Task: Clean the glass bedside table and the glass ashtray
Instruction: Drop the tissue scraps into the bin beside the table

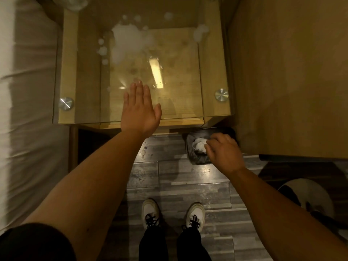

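Directly below the camera stands the glass bedside table (212,53), a square glass top over a pale wooden frame, its near edge running left to right in the head view. Round metal caps (221,94) pin the glass at the two near corners. White foam (130,42) lies in a large blotch on the far half of the glass, with smaller blobs scattered around it, and a strip of lamp light reflects near the middle.

To the left of the table lies a bed with a white sheet (28,91); to its right rises a plain wall. Just past the table's near right corner, on the grey plank floor (188,185), sits a small black-lined bin (195,157) with a crumpled white wad (200,145) inside.

Over the table's near edge the left hand (139,110) is flat and empty, fingers straight and together, thumb spread, fingertips pointing toward the foam. Whether it touches the glass cannot be told.

Above the bin the right hand (224,151) hangs with fingers curled loosely downward, holding nothing visible, close to the wad.
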